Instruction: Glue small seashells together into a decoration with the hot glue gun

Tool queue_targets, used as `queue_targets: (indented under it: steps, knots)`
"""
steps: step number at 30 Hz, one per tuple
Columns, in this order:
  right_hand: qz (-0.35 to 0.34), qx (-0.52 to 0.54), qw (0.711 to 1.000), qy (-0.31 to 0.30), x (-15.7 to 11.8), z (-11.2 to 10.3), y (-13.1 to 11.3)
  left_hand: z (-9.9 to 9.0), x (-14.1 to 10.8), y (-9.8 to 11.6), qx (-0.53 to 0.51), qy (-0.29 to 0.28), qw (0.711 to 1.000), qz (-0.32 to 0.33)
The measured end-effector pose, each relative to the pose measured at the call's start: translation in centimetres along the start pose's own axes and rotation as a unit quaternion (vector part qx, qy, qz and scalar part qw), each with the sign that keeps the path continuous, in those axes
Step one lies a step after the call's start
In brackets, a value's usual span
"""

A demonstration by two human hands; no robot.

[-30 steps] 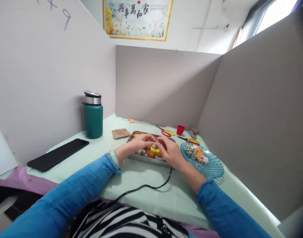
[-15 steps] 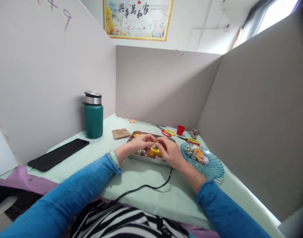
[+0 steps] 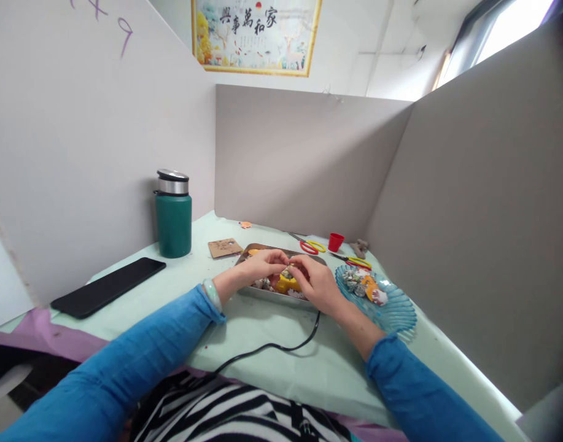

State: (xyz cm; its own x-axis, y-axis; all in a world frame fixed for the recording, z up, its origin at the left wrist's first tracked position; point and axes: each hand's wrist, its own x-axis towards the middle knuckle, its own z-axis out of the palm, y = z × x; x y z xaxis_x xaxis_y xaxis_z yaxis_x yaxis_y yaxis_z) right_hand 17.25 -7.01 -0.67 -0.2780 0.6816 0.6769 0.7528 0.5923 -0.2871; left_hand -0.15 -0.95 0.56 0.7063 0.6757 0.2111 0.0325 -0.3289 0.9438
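My left hand [image 3: 263,266] and my right hand [image 3: 314,282] meet fingertip to fingertip over a shallow metal tray [image 3: 267,294]. Both are closed in a pinch on something small and pale, too small to make out. Under them in the tray lies a yellow object [image 3: 287,283], partly hidden by the fingers, among small mixed pieces. To the right, a blue scalloped glass plate [image 3: 401,312] holds silvery crumpled pieces and orange and white pieces [image 3: 371,288].
A green bottle [image 3: 174,224] and black phone-like slab [image 3: 108,286] stand left. Behind the tray are a brown card [image 3: 225,247], scissors [image 3: 312,247], a red cup [image 3: 336,242] and more scissors [image 3: 357,263]. A black cable [image 3: 272,345] crosses the front. Grey partitions [image 3: 304,159] enclose the table.
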Motion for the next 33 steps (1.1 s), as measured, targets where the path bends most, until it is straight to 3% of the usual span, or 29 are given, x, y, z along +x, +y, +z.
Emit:
queue_targets:
  steps: [33]
  knots:
    - [0.002,0.007,1.000,0.011,-0.01,0.15,0.25,-0.41,0.15,-0.61,-0.013,-0.019,1.000,0.013]
